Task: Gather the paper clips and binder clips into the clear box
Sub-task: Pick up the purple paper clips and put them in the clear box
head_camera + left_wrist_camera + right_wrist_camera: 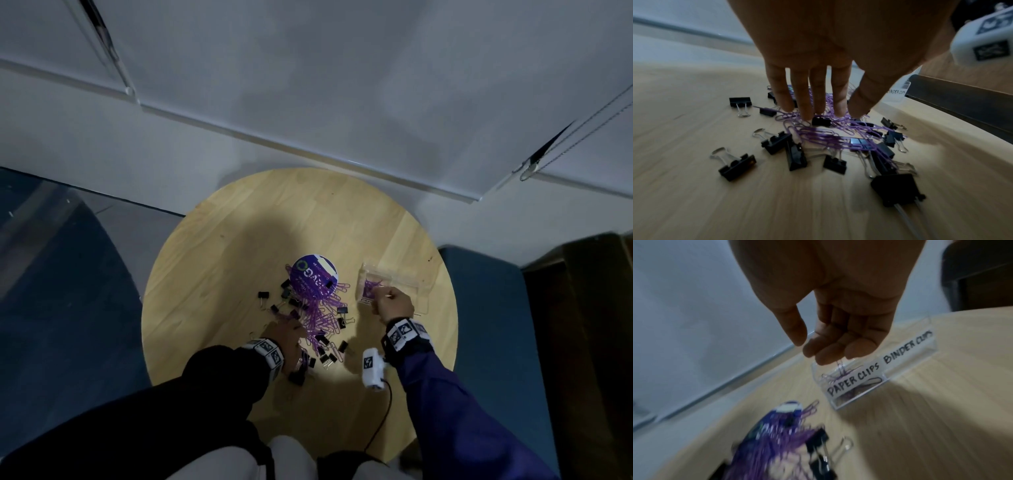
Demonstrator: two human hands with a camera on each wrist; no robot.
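Observation:
On the round wooden table lies a heap of purple paper clips with black binder clips scattered around it. My left hand reaches over the heap with straight fingers, whose tips touch the clips. The clear box stands to the right, with sections labelled PAPER CLIPS and BINDER CLIPS. My right hand hovers over the paper-clip section with curled fingers, a purple paper clip hanging below them. Some purple clips lie in that section.
A round purple printed disc lies at the far end of the heap. A white tagged device on a black cable sits near the front edge. A blue seat and dark wooden furniture flank the table's right side.

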